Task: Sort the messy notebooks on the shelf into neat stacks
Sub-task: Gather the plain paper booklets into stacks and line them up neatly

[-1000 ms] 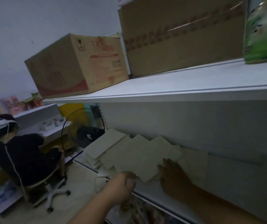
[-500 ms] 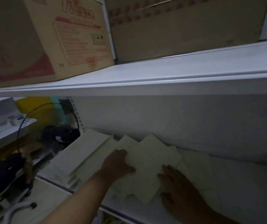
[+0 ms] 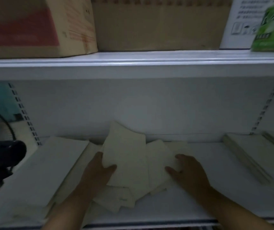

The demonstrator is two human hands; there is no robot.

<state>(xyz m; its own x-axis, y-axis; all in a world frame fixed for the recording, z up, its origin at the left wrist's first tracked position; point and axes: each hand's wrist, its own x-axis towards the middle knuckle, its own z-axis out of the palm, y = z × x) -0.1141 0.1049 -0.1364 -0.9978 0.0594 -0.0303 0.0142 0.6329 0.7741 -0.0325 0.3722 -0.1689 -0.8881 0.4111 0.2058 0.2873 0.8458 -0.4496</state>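
Because the notebooks (image 3: 156,160) lie fanned in a loose heap on the shelf (image 3: 199,200), the left hand (image 3: 98,173) pinches the top notebook (image 3: 124,155) by its left edge, likely to lift it free, while the right hand (image 3: 189,175), fingers spread flat, pins the rest down.

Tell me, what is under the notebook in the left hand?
More pale notebooks, fanned crookedly on the shelf; the right hand rests on them. How many lie buried is hidden.
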